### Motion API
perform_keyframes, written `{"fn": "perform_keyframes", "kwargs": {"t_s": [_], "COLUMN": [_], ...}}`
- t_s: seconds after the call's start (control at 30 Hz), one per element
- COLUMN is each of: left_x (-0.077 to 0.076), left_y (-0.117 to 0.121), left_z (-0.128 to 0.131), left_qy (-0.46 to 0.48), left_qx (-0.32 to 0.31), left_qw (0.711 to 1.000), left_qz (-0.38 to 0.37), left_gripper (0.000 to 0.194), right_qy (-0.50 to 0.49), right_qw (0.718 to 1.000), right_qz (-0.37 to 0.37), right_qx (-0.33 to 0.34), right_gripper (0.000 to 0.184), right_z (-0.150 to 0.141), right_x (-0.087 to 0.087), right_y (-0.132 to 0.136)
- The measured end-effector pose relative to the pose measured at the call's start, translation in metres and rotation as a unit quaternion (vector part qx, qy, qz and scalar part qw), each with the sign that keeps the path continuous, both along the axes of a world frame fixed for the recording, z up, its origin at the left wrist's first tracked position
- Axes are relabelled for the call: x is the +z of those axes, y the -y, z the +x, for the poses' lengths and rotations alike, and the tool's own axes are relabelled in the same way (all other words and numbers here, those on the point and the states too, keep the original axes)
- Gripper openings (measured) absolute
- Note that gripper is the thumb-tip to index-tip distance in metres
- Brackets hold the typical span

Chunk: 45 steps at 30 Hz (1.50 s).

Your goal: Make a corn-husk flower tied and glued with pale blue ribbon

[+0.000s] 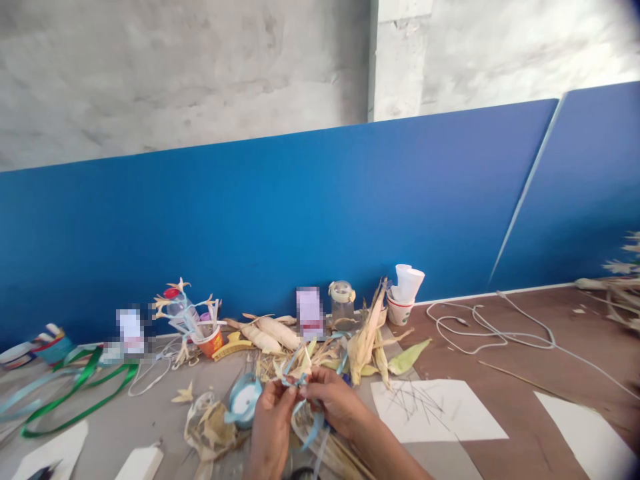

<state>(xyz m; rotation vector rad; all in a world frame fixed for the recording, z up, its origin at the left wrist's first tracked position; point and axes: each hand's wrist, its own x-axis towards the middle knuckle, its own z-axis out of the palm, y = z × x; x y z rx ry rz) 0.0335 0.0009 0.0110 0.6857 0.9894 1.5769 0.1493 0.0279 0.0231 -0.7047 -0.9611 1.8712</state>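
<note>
My left hand and my right hand meet over the front of the table, fingers pinched together. Between them is a light blue ribbon, wound or tied at a small pale corn husk flower; the exact grip is partly hidden by the fingers. One ribbon end hangs below the hands. Just left of my left hand lies a roll of light blue ribbon. Beside the roll is a crumpled clear bag with husk pieces, and a loose husk flower lies behind it.
Dried corn husks lie behind my hands, near a lidded jar and stacked white cups. An orange cup holds ribbon-wrapped flowers. Thin wires rest on white paper. Green ribbon and white cable flank the area. A blue partition stands behind.
</note>
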Motion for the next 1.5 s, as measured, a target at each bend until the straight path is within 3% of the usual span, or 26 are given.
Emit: {"fn": "perform_keyframes", "kwargs": {"t_s": [0.23,0.4,0.63,0.8,0.97,1.17,1.3,1.5], "left_x": [-0.008,-0.002,0.007,0.013,0.014,0.006,0.008,0.013], "left_y": [0.0,0.002,0.002,0.004,0.003,-0.001,0.002,0.007], "left_z": [-0.002,-0.002,-0.007,-0.006,-0.009,-0.018,-0.016,-0.016], "left_qy": [-0.114,-0.086,0.014,0.004,0.02,0.041,0.042,0.041], "left_qx": [0.016,-0.043,-0.095,-0.13,-0.125,-0.162,-0.208,-0.241], "left_qw": [0.993,0.995,0.995,0.991,0.992,0.983,0.975,0.966], "left_qz": [0.027,0.022,0.015,0.004,0.001,-0.078,-0.072,-0.08], "left_gripper": [0.016,0.021,0.017,0.023,0.019,0.018,0.026,0.031], "right_qy": [0.049,0.063,0.04,0.055,0.066,0.063,0.056,0.083], "right_qw": [0.997,0.994,0.998,0.997,0.997,0.996,0.992,0.988], "right_qz": [0.039,0.024,0.01,0.001,0.003,0.038,0.035,0.023], "right_qx": [-0.055,-0.088,-0.049,-0.046,-0.036,0.04,0.105,0.13], "right_gripper": [0.025,0.025,0.019,0.015,0.012,0.009,0.016,0.023], "right_z": [-0.008,-0.005,0.001,0.001,0.002,0.004,0.006,0.01], "right_x": [0.009,0.0,0.001,-0.001,-0.005,-0.001,0.0,-0.006], "right_y": [0.003,-0.001,-0.001,-0.002,-0.003,0.002,0.006,0.006]}}
